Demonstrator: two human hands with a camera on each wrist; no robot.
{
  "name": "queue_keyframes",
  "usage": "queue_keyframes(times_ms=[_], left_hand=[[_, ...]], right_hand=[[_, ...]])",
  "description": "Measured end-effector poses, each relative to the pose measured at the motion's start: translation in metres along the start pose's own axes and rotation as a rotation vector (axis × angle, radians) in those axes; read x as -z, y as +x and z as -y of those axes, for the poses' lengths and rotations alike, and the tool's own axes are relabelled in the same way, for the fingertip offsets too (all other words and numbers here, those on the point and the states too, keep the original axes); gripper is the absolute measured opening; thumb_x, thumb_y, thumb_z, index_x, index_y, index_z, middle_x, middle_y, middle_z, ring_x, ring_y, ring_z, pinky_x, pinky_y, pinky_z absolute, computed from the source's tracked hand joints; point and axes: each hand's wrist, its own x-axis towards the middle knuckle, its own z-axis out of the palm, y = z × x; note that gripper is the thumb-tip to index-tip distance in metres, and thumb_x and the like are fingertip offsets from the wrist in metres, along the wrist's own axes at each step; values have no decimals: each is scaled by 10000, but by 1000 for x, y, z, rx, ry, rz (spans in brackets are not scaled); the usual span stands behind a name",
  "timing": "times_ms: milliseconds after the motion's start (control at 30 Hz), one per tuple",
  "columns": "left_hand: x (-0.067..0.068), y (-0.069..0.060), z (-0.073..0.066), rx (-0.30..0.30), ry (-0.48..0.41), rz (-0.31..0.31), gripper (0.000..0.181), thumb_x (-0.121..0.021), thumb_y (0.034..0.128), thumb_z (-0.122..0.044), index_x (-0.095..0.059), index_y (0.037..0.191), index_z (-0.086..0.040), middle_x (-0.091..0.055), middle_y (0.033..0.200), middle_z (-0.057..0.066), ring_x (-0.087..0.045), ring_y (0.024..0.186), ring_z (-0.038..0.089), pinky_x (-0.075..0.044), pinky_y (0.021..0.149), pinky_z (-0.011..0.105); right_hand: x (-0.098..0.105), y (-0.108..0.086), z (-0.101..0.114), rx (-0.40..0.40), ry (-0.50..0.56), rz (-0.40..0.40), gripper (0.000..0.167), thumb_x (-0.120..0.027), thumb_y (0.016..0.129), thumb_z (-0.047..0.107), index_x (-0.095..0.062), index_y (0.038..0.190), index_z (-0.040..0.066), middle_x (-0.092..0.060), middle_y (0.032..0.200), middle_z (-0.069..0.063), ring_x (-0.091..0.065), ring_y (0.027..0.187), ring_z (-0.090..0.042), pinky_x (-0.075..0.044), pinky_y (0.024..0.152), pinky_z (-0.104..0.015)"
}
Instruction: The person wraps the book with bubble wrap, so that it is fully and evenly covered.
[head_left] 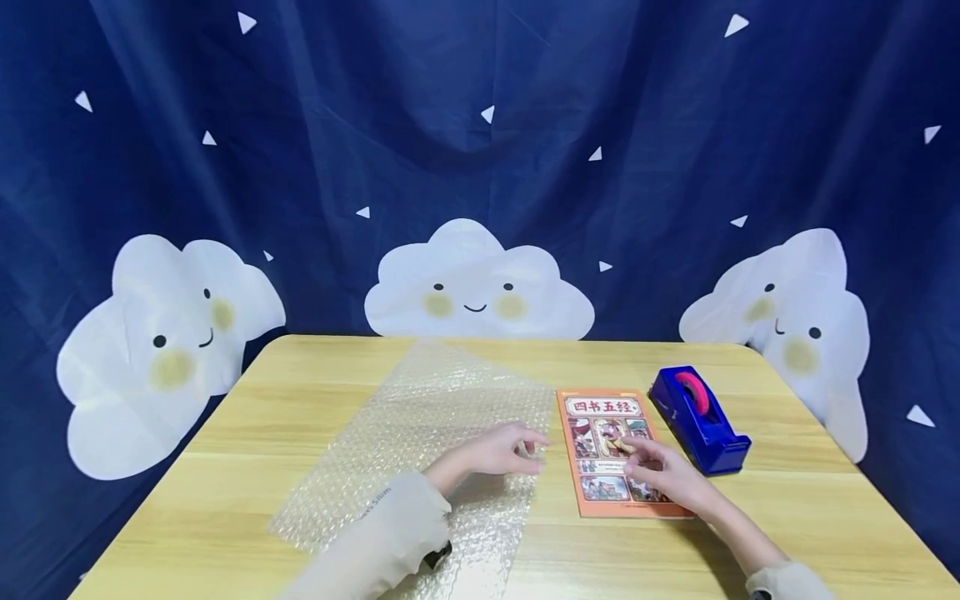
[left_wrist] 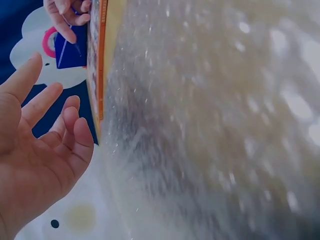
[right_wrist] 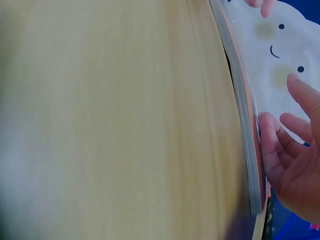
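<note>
Left hand (head_left: 501, 450) was over wrap (head_left: 397, 425), right hand (head_left: 667, 477) at book (head_left: 596, 454); thumbs and fingers apart, empty. Step seemed a reach; next called for gripping book.

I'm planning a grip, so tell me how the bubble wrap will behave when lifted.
The bubble wrap will probably flop and sag if lifted by one edge, being a thin sheet spread over the table. It is likely light for its size, as it is see-through and covered in small bubbles.
</note>
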Motion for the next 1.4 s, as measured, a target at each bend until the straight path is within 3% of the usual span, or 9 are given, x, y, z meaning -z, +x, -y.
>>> queue_keyframes(times_ms=[100, 333, 533, 767, 867, 1033, 1233, 1300, 1400], left_hand=[[-5, 9, -1, 7, -32, -4, 452, -638, 849, -214, -541, 1253, -36, -605, 1066, 125, -569, 888, 123, -440, 732, 165], [-18, 26, -11, 9, -86, 0, 443, -627, 859, -205, -537, 1262, -46, -593, 1059, 114, -569, 901, 131, -451, 724, 169], [-29, 30, -15, -8, -40, -4, 429, -632, 848, -197, -551, 1232, -24, -580, 1177, 139, -548, 1056, 218, -433, 872, 223], [-35, 32, -18, 69, -55, -14, 436, -647, 836, -224, -564, 1229, -56, -584, 1212, 119, -556, 1095, 227, -448, 886, 248], [-36, 32, -22, 123, -144, 1, 440, -654, 830, -213, -561, 1240, -79, -567, 1232, 122, -557, 1090, 248, -462, 877, 279], [-39, 29, -29, 218, -354, 31, 482, -656, 827, -198, -525, 1286, -129, -498, 1291, 136, -501, 1124, 273, -405, 944, 419], [-45, 26, -39, 235, -580, 104, 501, -604, 871, -177, -454, 1347, -150, -342, 1433, 79, -295, 1307, 329, -299, 1016, 524], [-47, 26, -42, 241, -664, 102, 496, -585, 880, -159, -443, 1355, -156, -303, 1454, 84, -279, 1316, 337, -292, 1016, 539], [-50, 25, -42, 262, -792, 50, 508, -568, 882, -128, -419, 1367, -142, -251, 1464, 130, -267, 1313, 373, -253, 1021, 578]], right_hand=[[5, -4, -2, -19, -27, -27, 525, -594, 880, 145, -408, 1269, -154, -568, 878, -86, -510, 727, -25, -447, 584, -216], [12, -12, -6, 21, -76, -108, 467, -621, 855, 103, -471, 1220, -148, -575, 857, -78, -534, 710, -21, -470, 588, -214], [10, -17, -7, 0, -146, -171, 445, -651, 832, 122, -526, 1198, -98, -591, 872, -51, -521, 740, -15, -467, 659, -212], [10, -24, -6, -56, -230, -229, 450, -673, 817, 160, -550, 1187, -66, -640, 997, -129, -579, 867, -167, -481, 750, -290], [10, -27, -5, -64, -213, -237, 453, -669, 822, 158, -544, 1187, -79, -629, 1060, -188, -588, 920, -258, -481, 772, -310], [10, -29, -4, -83, -176, -240, 463, -661, 829, 167, -534, 1197, -84, -605, 1116, -218, -575, 967, -282, -473, 790, -284], [10, -30, -7, -114, -162, -225, 481, -647, 844, 196, -520, 1223, -72, -582, 1167, -218, -535, 1051, -307, -455, 827, -276], [11, -30, -7, -121, -156, -216, 487, -643, 848, 202, -513, 1231, -71, -577, 1176, -220, -529, 1066, -312, -452, 835, -283], [11, -31, -6, -134, -138, -203, 496, -644, 848, 199, -506, 1238, -73, -579, 1172, -217, -532, 1060, -299, -453, 832, -277]])
